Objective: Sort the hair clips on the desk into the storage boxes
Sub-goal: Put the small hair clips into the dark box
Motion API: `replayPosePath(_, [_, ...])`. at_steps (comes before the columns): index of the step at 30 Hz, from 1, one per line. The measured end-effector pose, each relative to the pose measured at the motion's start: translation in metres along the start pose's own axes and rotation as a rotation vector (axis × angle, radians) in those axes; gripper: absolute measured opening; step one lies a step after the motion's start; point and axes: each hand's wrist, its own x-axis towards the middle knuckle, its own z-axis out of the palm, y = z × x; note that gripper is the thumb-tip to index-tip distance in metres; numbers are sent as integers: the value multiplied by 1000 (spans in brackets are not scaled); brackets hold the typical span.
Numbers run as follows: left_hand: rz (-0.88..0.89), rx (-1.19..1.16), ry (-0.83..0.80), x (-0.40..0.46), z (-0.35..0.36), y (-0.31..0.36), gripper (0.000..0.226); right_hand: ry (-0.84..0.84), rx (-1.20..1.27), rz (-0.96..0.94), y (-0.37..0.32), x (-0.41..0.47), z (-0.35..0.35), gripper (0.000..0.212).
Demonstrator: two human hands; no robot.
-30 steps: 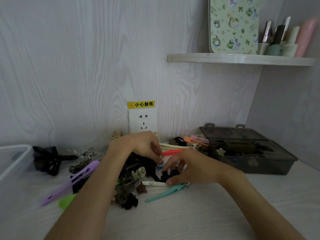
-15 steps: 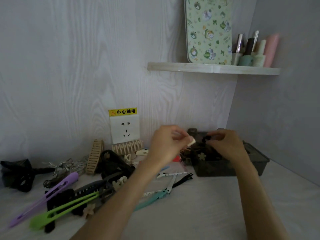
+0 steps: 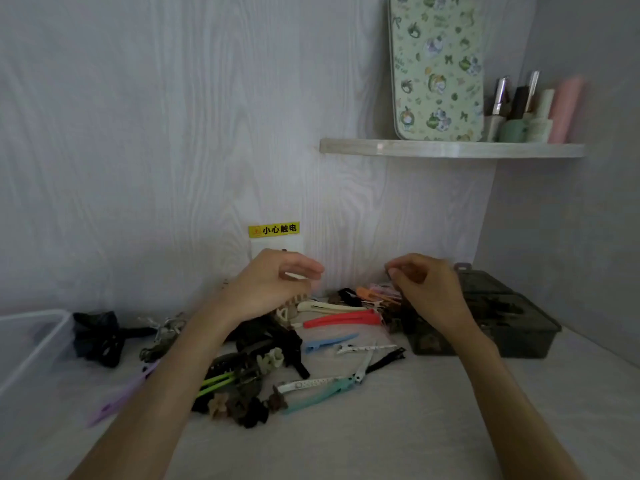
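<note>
A loose heap of hair clips [image 3: 294,355] lies mid-desk: a red flat clip [image 3: 343,320], a blue one [image 3: 329,342], a teal one [image 3: 318,396], a purple one [image 3: 121,398] at the left, dark claw clips between them. A smoky storage box [image 3: 485,327] sits at the right, a clear box [image 3: 31,344] at the left edge

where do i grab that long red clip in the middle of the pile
Pinch the red clip across its narrow width at the thicker right end, coming straight down from above. It lies flat, lengthwise left to right, with bare desk just in front. The cream clip sits close behind, so keep the grip shallow.
</note>
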Motion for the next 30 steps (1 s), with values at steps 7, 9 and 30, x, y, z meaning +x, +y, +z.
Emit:
replayPosePath(7, [-134, 407, 115, -70, -16, -47, 11, -542, -5, -207, -41, -29, 73, 14])
replayPosePath(9, [-129, 417, 96, -73, -19, -47, 10, -558, -64, -299, -44, -40, 87, 15])
replayPosePath(30, [-193, 476, -246, -88, -30, -32, 16, -388, 29, -250, -42, -50, 90, 20])
